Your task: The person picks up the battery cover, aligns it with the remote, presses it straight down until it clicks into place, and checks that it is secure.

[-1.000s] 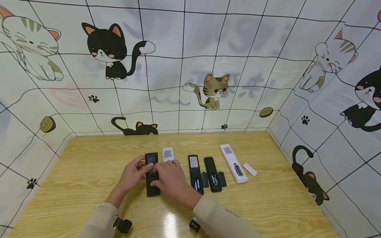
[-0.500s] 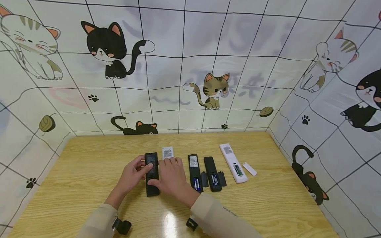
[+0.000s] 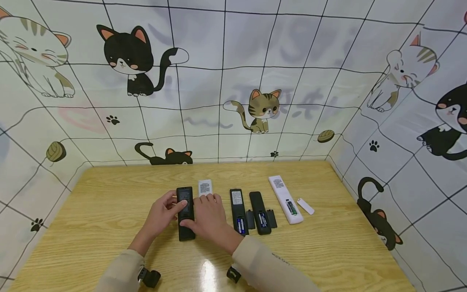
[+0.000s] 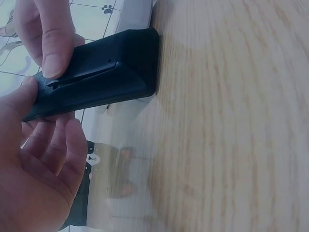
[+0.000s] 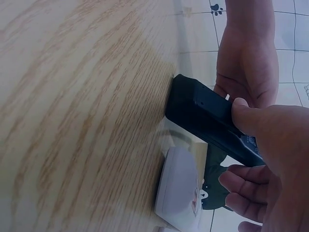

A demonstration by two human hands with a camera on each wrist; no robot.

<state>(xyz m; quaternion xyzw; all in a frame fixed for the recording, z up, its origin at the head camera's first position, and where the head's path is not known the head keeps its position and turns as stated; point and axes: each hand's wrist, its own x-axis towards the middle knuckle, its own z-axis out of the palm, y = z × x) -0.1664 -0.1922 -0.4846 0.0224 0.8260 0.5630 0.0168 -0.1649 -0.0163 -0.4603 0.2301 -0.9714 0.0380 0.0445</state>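
A black remote control (image 3: pixel 185 213), label side toward me, leans with its near end on the table. My left hand (image 3: pixel 162 213) grips its left edge, thumb on the back. My right hand (image 3: pixel 211 215) presses its thumb on the battery cover (image 4: pixel 94 63); in the left wrist view a dark seam runs along the cover's edge. In the right wrist view the other right fingers (image 5: pixel 246 191) are loosely bent beside the remote, off its back. Behind that hand a white remote (image 3: pixel 205 186) is partly hidden; its end (image 5: pixel 178 188) shows close by in the right wrist view.
Right of my hands lie two black remotes (image 3: pixel 237 207) (image 3: pixel 258 205) with blue batteries showing, a loose black cover (image 3: pixel 250 219) beside one and another black cover (image 3: pixel 271 219) beside the other. A long white remote (image 3: pixel 282 194) and its white cover (image 3: pixel 305 206) lie farther right.
My right index finger has drawn back off the black remote's back to its right side, while the right thumb stays on the cover. My left hand keeps its grip.
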